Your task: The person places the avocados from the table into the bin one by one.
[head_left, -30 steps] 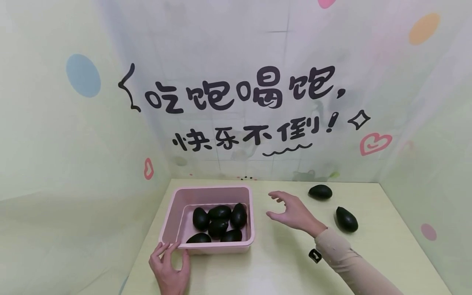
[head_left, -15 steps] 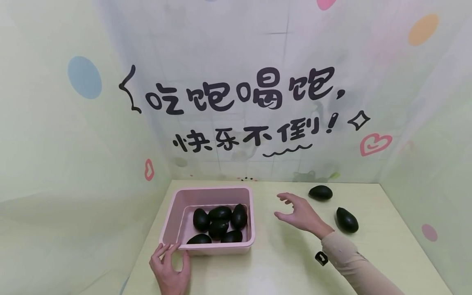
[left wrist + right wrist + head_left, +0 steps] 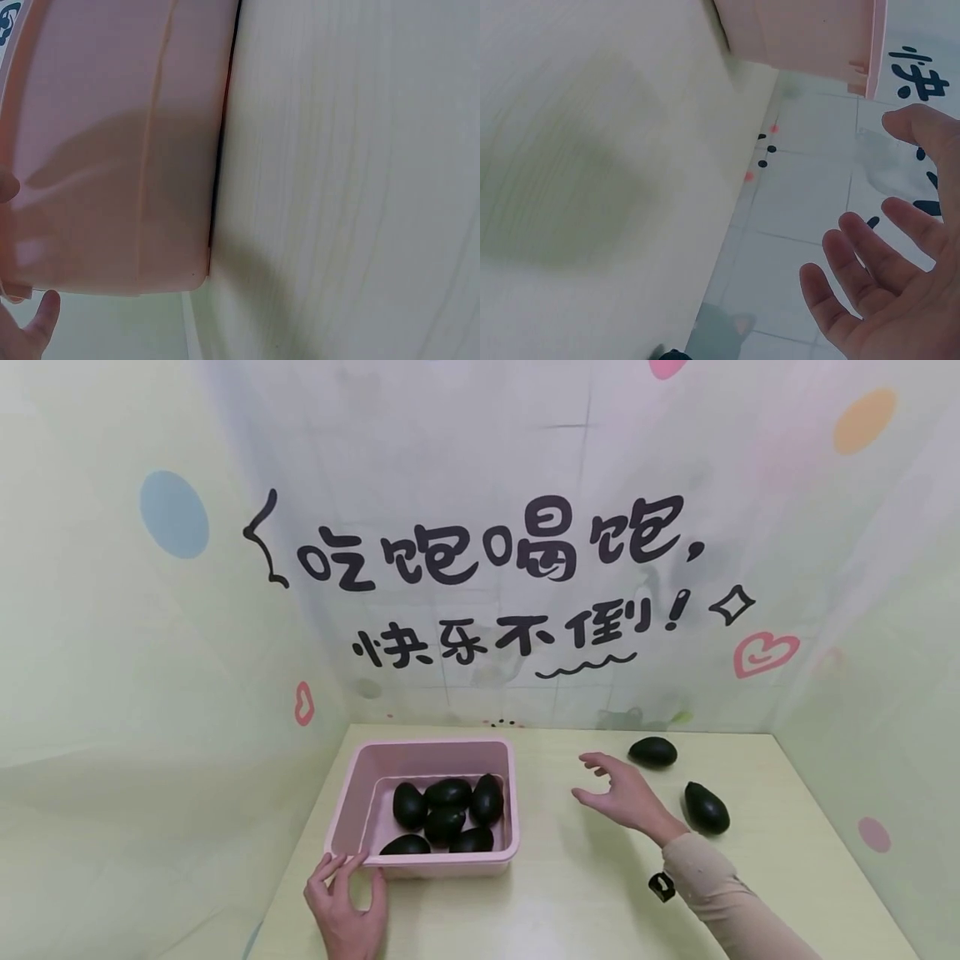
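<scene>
A pink plastic bin point(image 3: 431, 760) stands on the table, with several dark, smooth avocados point(image 3: 446, 825) lying inside. My left hand point(image 3: 348, 910) holds its near left corner, fingers over the rim and thumb at the front wall. To the right of the bin, my right hand point(image 3: 626, 793) hovers above the table with thumb and fingers spread apart and nothing between them; the right wrist view shows its bare palm point(image 3: 900, 300). Two more avocados lie on the table beyond that hand: one farther back point(image 3: 652, 752), one to the right point(image 3: 706, 808).
The pale wooden table point(image 3: 555, 893) meets a printed cloth wall point(image 3: 487, 693) at the back. Similar cloth hangs at the left and right sides. A black wrist device point(image 3: 662, 887) sits below the right sleeve point(image 3: 720, 885).
My right hand has moved rightward, away from the bin and closer to the two avocados on the table. The left hand and the bin have stayed where they were.
</scene>
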`<state>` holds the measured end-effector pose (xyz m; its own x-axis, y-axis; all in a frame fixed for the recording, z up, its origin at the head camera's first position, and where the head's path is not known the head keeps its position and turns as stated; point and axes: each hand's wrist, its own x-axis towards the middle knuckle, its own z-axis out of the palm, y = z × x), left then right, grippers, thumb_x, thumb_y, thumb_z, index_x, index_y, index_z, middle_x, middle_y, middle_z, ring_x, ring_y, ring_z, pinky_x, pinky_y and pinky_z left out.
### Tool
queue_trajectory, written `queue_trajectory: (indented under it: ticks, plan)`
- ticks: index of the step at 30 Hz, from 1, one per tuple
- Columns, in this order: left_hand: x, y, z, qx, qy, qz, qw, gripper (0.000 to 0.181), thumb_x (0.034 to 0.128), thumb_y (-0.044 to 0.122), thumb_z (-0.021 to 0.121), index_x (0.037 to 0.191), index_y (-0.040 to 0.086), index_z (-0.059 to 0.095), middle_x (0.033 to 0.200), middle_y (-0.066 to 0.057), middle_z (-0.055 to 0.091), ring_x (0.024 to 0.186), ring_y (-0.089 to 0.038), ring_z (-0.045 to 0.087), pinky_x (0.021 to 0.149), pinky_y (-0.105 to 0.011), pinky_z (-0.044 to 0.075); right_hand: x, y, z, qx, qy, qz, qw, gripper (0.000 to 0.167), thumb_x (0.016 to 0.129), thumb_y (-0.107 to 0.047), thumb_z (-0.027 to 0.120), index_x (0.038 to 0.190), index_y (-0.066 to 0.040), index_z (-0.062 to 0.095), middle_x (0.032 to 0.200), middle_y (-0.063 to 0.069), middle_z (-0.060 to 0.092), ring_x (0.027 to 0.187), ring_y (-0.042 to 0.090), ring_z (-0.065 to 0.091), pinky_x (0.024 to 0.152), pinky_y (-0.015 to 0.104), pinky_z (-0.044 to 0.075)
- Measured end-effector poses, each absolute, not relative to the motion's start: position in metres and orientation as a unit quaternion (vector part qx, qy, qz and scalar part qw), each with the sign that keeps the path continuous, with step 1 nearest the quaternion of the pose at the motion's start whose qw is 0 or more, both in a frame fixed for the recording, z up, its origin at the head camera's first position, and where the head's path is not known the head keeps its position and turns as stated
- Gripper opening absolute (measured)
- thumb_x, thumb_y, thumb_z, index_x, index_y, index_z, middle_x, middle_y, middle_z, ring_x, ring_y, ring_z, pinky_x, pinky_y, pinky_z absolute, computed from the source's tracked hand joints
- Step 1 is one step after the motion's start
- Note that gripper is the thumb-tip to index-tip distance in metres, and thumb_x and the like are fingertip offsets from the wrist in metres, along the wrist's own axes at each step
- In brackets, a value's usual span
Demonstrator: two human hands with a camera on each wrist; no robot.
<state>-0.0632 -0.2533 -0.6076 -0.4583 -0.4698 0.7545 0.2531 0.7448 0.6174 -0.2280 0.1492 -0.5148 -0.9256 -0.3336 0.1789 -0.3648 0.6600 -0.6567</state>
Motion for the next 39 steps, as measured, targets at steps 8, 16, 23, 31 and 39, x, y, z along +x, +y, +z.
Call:
queue_trajectory:
  ticks: [8, 16, 23, 31, 39]
  plan:
    - [-0.063, -0.252, -0.606, 0.079, -0.781, -0.353, 0.509, 0.034, 0.0708, -0.004, 0.078, 0.104, -0.002, 0.076, 0.118, -0.033, 0.051, 0.143, 0.000, 0.032, 0.107, -0.007, 0.032, -0.230, 0.159, -0.522, 0.183, -0.910, 0.371, 0.027, 0.056, 0.091, -0.027, 0.081, 0.139, -0.004, 0.065, 0.127, 0.017, 0.074, 0.117, 0.041, 0.070, 0.097, 0.057, 0.060]
    - [-0.062, -0.253, -0.607, 0.092, -0.788, -0.357, 0.492, 0.031, 0.0733, -0.002, 0.077, 0.104, -0.003, 0.075, 0.119, -0.033, 0.051, 0.143, -0.002, 0.033, 0.108, -0.007, 0.032, -0.231, 0.167, -0.523, 0.162, -0.911, 0.378, 0.015, 0.058, 0.092, -0.028, 0.081, 0.141, -0.003, 0.064, 0.129, 0.019, 0.073, 0.120, 0.043, 0.069, 0.100, 0.060, 0.058]
    - [-0.061, -0.252, -0.606, 0.099, -0.789, -0.362, 0.487, 0.030, 0.0741, -0.002, 0.078, 0.104, -0.003, 0.075, 0.120, -0.032, 0.051, 0.143, -0.002, 0.032, 0.108, -0.005, 0.031, -0.228, 0.174, -0.523, 0.154, -0.912, 0.380, 0.016, 0.059, 0.094, -0.030, 0.080, 0.142, -0.003, 0.062, 0.131, 0.020, 0.072, 0.121, 0.043, 0.068, 0.100, 0.060, 0.058]
    - [-0.063, -0.252, -0.606, 0.080, -0.778, -0.358, 0.511, 0.033, 0.0699, -0.005, 0.079, 0.103, -0.003, 0.076, 0.117, -0.032, 0.052, 0.143, 0.000, 0.032, 0.108, -0.006, 0.031, -0.230, 0.185, -0.522, 0.140, -0.916, 0.375, 0.018, 0.059, 0.095, -0.030, 0.079, 0.144, -0.003, 0.060, 0.133, 0.023, 0.070, 0.120, 0.044, 0.068, 0.099, 0.060, 0.059]
    - [-0.061, -0.250, -0.603, 0.089, -0.783, -0.363, 0.497, 0.032, 0.0729, -0.003, 0.078, 0.104, -0.003, 0.075, 0.118, -0.033, 0.051, 0.143, -0.002, 0.033, 0.109, -0.005, 0.032, -0.230, 0.200, -0.523, 0.121, -0.923, 0.366, 0.010, 0.062, 0.096, -0.033, 0.078, 0.147, -0.004, 0.057, 0.137, 0.026, 0.067, 0.123, 0.046, 0.067, 0.099, 0.061, 0.059]
